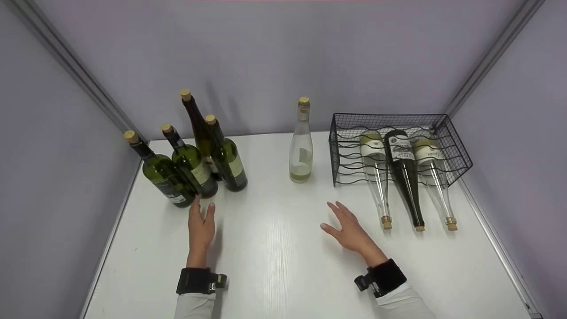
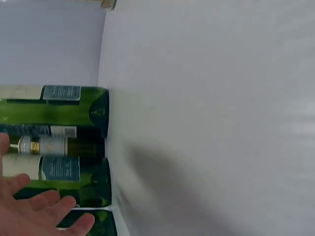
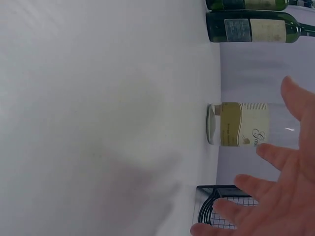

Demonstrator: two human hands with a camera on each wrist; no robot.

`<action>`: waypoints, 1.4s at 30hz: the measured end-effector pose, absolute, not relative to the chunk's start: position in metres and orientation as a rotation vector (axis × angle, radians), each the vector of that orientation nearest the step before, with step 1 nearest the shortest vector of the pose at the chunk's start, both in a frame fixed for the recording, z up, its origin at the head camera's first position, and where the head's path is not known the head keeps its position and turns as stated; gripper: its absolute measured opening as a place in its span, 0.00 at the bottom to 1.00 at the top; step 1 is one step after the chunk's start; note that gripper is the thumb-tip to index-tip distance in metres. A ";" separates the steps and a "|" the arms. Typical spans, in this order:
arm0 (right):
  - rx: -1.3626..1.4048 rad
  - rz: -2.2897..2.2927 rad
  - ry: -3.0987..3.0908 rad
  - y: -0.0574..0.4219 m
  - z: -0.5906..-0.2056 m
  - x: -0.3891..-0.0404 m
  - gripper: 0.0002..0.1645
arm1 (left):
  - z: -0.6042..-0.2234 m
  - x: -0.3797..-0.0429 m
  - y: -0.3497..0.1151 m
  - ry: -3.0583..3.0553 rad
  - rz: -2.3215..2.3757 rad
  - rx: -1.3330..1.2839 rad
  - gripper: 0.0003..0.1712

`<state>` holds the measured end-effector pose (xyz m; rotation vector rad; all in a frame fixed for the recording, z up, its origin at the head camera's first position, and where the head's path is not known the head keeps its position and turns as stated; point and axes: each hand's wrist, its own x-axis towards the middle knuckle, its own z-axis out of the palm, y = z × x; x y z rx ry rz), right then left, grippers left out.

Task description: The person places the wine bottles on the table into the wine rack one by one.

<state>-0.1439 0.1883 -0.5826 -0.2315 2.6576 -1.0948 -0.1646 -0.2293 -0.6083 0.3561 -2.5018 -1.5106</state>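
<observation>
My left hand (image 1: 202,227) reaches forward with fingers spread, its fingertips close to the green wine bottles at the left. Nearest it stand a dark green bottle (image 1: 166,179) and a second green bottle (image 1: 198,170); a third green bottle (image 1: 230,164) is to their right, with a tall brown bottle (image 1: 201,133) behind. My right hand (image 1: 350,230) hovers over the table, fingers apart and holding nothing. A clear bottle (image 1: 301,153) stands corked beyond it; its label (image 3: 246,124) shows in the right wrist view. Bottles (image 2: 54,112) also appear beside my left fingers in the left wrist view.
A black wire rack (image 1: 347,153) stands at the back right. On it lie a clear bottle (image 1: 378,181), a dark green bottle (image 1: 407,181) and another clear bottle (image 1: 436,181), corked necks toward the front. Grey panels (image 1: 283,66) wall in the white table (image 1: 274,248).
</observation>
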 end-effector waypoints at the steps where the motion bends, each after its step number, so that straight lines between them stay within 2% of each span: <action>1: -0.249 -1.096 2.651 0.185 -0.582 -0.143 0.47 | -0.608 -0.164 -0.232 -2.488 -1.514 0.391 0.36; 16: -0.555 -1.093 2.514 0.140 -0.584 -0.135 0.43 | -0.599 -0.168 -0.264 -2.310 -1.516 0.660 0.43; 23: -0.576 -1.111 2.486 0.125 -0.586 -0.134 0.37 | -0.592 -0.184 -0.279 -2.241 -1.474 0.737 0.47; 42: -0.584 -1.179 2.378 0.108 -0.590 -0.131 0.34 | -0.567 -0.227 -0.305 -2.071 -1.673 0.760 0.59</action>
